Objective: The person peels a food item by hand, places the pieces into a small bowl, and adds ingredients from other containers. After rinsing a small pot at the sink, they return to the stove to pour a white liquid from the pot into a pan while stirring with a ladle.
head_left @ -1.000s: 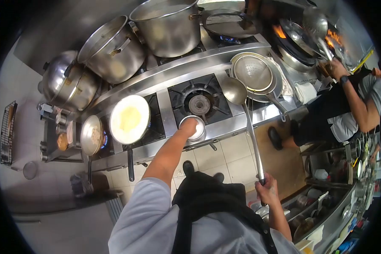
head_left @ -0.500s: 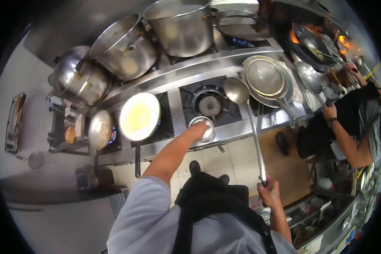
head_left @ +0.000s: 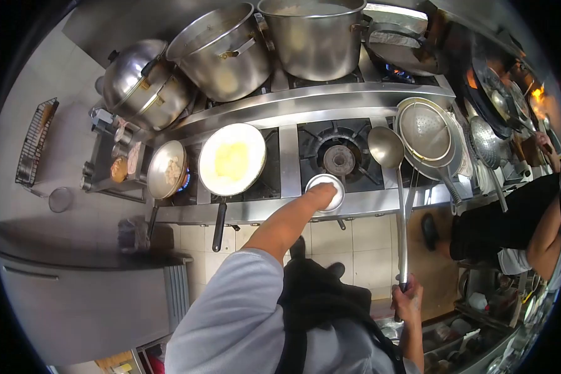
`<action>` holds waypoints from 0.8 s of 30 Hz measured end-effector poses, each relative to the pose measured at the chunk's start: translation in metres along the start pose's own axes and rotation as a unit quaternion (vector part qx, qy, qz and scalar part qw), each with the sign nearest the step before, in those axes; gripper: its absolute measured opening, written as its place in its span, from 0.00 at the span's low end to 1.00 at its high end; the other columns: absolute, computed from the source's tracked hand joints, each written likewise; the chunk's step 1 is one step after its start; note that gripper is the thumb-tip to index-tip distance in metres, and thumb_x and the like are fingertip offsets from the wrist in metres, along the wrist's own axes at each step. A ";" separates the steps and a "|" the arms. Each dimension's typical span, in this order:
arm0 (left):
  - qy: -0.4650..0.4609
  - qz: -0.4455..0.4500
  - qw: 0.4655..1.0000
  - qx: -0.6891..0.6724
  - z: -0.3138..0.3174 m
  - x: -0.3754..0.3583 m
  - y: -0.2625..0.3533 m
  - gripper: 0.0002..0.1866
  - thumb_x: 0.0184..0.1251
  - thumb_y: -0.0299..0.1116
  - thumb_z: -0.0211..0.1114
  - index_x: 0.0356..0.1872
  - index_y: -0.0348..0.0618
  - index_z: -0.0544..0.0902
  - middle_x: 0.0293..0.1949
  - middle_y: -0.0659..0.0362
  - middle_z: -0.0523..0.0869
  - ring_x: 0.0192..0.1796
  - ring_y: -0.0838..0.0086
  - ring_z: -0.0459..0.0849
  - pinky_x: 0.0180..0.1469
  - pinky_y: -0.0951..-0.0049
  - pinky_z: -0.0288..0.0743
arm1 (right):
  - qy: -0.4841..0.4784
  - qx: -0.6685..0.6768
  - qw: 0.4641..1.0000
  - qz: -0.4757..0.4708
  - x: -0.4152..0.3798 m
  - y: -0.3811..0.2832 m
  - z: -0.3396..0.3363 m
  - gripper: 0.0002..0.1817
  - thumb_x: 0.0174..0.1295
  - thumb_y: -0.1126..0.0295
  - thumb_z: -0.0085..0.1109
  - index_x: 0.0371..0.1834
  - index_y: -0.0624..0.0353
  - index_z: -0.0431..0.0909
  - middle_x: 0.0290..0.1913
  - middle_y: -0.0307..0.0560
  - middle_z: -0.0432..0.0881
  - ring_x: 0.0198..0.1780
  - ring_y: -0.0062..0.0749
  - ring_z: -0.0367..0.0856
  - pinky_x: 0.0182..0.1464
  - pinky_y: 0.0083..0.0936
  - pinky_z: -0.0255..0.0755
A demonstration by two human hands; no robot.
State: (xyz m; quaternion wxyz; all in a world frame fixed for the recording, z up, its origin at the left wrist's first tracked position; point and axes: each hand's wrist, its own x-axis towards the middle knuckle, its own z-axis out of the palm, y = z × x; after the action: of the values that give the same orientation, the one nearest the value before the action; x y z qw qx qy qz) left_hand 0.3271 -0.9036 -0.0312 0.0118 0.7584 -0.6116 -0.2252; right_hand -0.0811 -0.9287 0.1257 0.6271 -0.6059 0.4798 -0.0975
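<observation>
My left hand [head_left: 321, 195] reaches down into a small round metal bowl [head_left: 336, 203] of white grains at the front edge of the stove. Its fingers are bunched together, and their tips are hidden among the grains. My right hand [head_left: 407, 299] is wrapped round the black grip of a long-handled ladle [head_left: 386, 148]. The ladle's head lies by the right side of a bare burner [head_left: 339, 161]. Left of the bowl, a white frying pan [head_left: 254, 181] holds a yellow layer that looks like egg. A smaller pan [head_left: 158, 181] with pale pieces sits over a flame.
Large steel pots [head_left: 223, 59] line the back burners. Right of the ladle, a strainer [head_left: 425, 134] rests on a wide metal vessel, with a perforated skimmer [head_left: 487, 143] beyond. A co-worker [head_left: 486, 218] stands at the right near open flames. Pan handles stick out over the front edge.
The view has shifted left, so the stove items appear farther right. My left hand stays at the bowl and looks deeper in the grains. My right hand still holds the ladle.
</observation>
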 end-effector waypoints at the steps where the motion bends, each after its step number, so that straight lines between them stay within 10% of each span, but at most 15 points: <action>1: 0.000 0.000 1.000 -0.001 0.001 0.002 -0.001 0.15 0.55 0.21 0.57 0.44 0.41 0.82 0.52 0.43 0.80 0.56 0.50 0.79 0.57 0.59 0.74 | 0.000 -0.001 1.000 0.000 0.000 -0.002 -0.001 0.13 0.55 0.79 0.56 0.45 0.65 0.71 0.19 0.37 0.71 0.15 0.18 0.69 0.17 0.20 0.63; 9: 0.035 -0.123 0.985 -0.113 0.000 0.004 0.002 0.15 0.60 0.28 0.57 0.48 0.44 0.83 0.52 0.45 0.82 0.57 0.53 0.79 0.58 0.57 0.73 | -0.004 -0.020 1.000 0.002 -0.004 -0.004 -0.003 0.13 0.57 0.77 0.56 0.45 0.66 0.72 0.18 0.37 0.71 0.14 0.19 0.69 0.17 0.21 0.64; 14: 0.123 -0.028 0.983 -0.135 0.016 0.006 -0.023 0.07 0.54 0.33 0.68 0.33 0.43 0.88 0.36 0.46 0.86 0.43 0.53 0.84 0.49 0.59 0.76 | -0.005 -0.067 0.997 -0.035 -0.002 0.007 -0.010 0.12 0.57 0.73 0.59 0.43 0.65 0.74 0.19 0.36 0.72 0.15 0.18 0.70 0.18 0.21 0.65; 24: 0.050 -0.007 0.998 0.024 -0.022 -0.028 0.014 0.11 0.63 0.34 0.60 0.40 0.43 0.87 0.41 0.46 0.86 0.45 0.51 0.84 0.52 0.56 0.76 | -0.038 -0.032 0.999 -0.014 -0.002 0.012 -0.009 0.13 0.58 0.73 0.58 0.45 0.65 0.72 0.20 0.37 0.73 0.14 0.18 0.69 0.17 0.20 0.63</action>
State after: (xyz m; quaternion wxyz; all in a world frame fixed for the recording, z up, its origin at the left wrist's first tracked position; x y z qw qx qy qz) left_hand 0.3177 -0.8869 0.0023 0.0230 0.7729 -0.6103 -0.1723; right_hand -0.0944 -0.9298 0.1179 0.6237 -0.6357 0.4498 -0.0678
